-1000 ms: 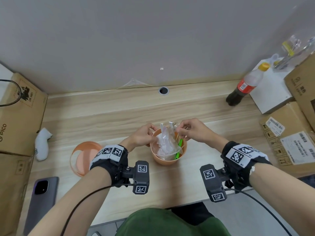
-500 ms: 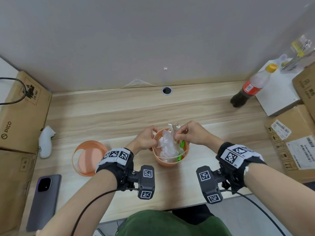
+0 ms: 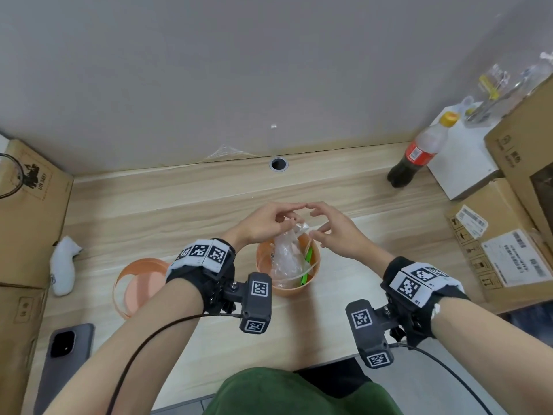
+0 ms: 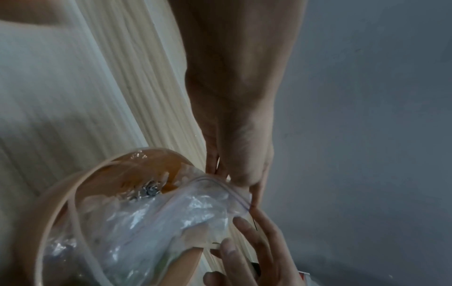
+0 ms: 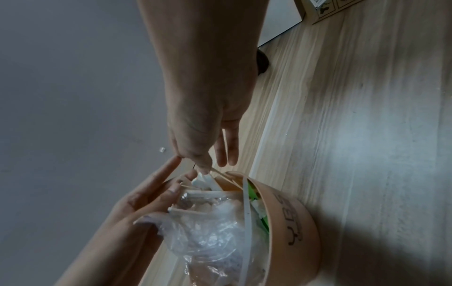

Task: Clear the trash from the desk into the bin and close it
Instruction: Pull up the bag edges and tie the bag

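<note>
Orange bin (image 3: pixel 311 280) stands on the wooden desk (image 3: pixel 299 187), near its front edge, between the two wrists. Clear plastic bag (image 3: pixel 285 253) crammed inside, sticking up above the rim; a green scrap (image 3: pixel 306 266) wedged against the bin's right inner wall. A pale strip arcs across the mouth of the bin in both wrist views. Printed lettering on the bin's outer wall, right wrist view.

Left hand (image 3: pixel 264 223) over the bin's far-left rim, fingers extended and loose. Its lower fingers touch the top of the bag; whether they pinch it cannot be told. Left wrist view shows the fingertips at the bag's zip edge (image 4: pixel 234 191).

Right hand (image 3: pixel 335 232) over the far-right rim, fingers spread and gently bent, holding nothing visible. Its thumb tip lies at the bag's top in the right wrist view; contact is uncertain. Index tips of the two hands meet or nearly meet above the bin.

Orange lid (image 3: pixel 140 284) lies on the desk left of the bin, apart from it.

Around: phone (image 3: pixel 64 363) front left, white controller (image 3: pixel 62 269) beside cardboard boxes (image 3: pixel 33 205) at left, cola bottle (image 3: pixel 416 154) far right, more boxes beyond it.
</note>
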Action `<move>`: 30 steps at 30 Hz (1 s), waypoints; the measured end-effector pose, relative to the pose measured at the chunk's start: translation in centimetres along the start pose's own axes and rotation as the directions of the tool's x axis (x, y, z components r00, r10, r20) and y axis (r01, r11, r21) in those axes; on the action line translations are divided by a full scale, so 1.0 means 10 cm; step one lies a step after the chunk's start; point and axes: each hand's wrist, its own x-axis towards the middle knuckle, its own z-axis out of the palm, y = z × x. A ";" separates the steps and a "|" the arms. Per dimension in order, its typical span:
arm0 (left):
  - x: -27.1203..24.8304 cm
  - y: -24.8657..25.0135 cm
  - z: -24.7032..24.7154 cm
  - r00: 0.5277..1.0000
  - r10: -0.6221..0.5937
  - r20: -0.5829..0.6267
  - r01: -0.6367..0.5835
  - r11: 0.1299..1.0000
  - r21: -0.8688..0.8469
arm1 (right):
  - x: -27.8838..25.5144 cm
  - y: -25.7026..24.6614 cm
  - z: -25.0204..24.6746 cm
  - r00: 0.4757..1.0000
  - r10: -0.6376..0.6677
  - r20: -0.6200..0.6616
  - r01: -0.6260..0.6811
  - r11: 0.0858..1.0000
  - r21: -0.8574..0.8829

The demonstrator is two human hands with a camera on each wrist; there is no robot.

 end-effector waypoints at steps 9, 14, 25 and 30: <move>-0.11 -0.16 -0.06 0.969 0.034 -0.245 -0.011 0.995 0.096 | 0.08 -0.11 0.07 0.999 -0.033 -0.007 0.032 0.993 -0.113; -0.23 -0.25 -0.09 0.962 0.065 -0.265 -0.036 0.993 0.113 | 0.10 -0.16 0.09 0.999 -0.047 -0.019 0.043 0.980 -0.192; -0.37 -0.27 -0.18 0.997 -0.064 -0.037 0.063 0.997 -0.032 | 0.07 -0.29 -0.04 0.982 -0.082 0.170 0.128 0.950 -0.284; -0.33 -0.35 -0.13 0.994 -0.098 -0.054 0.098 0.995 0.000 | 0.09 -0.23 -0.08 0.987 -0.005 0.158 0.050 0.958 -0.283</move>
